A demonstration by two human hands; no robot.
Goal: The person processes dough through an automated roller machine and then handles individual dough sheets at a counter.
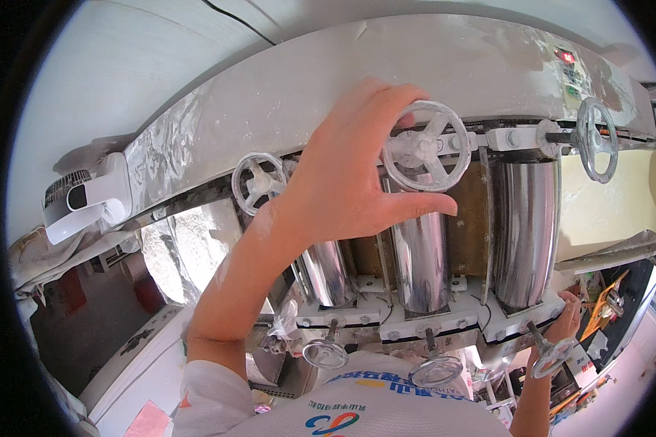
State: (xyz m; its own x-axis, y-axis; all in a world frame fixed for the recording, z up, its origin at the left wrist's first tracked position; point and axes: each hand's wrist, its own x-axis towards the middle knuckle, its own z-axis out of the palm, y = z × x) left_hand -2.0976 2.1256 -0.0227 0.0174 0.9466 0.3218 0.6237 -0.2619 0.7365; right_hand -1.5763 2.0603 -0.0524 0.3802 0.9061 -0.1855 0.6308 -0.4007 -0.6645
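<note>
My left hand [346, 164] reaches across a roller machine to the middle far handwheel [434, 146]. Its fingers curl at the upper left of the rim, with fingertips partly behind it, while the thumb stretches out below the wheel. Upright shiny metal rollers stand in a row beneath: a left one [328, 273], a middle one [421, 262] and a wide right one [523, 233]. My right hand [565, 320] is low at the machine's right end, beside the white roller mount [521, 317] and behind the near right handwheel [554, 358]. Its fingers are mostly hidden.
More handwheels flank the rollers: far left [259, 182], far right [598, 140], near left [326, 354] and near middle [435, 370]. A floury grey housing [415, 58] spans the back. A white fan-like device [91, 197] is at left, a cream panel [605, 207] at right.
</note>
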